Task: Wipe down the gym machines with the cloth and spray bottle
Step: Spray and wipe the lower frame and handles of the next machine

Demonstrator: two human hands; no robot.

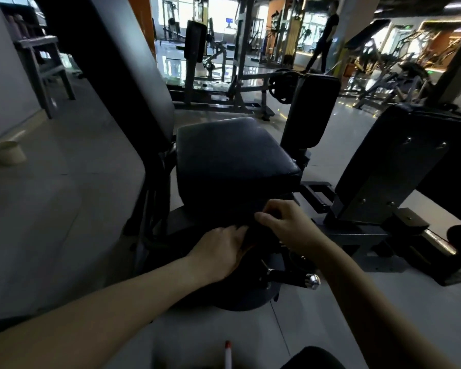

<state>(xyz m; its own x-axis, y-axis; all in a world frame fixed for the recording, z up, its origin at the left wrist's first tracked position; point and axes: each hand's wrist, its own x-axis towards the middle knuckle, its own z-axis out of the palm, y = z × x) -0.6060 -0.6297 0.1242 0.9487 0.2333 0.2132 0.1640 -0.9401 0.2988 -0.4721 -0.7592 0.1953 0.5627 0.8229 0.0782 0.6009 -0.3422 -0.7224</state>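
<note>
The right hand (282,225) pinches a dark cloth (250,222) at the seat's (232,153) front edge; the left hand (224,251) presses it, fingers straight. No spray bottle shows; wiping seems early, with other machines (197,46) left to do

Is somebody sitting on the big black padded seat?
No, the big black padded seat is bare on top; only the left hand and right hand are near it, at its front edge.

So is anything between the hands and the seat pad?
Nothing visible. The left hand and right hand are at the front edge of the seat, with only what looks like a dark cloth between.
</note>
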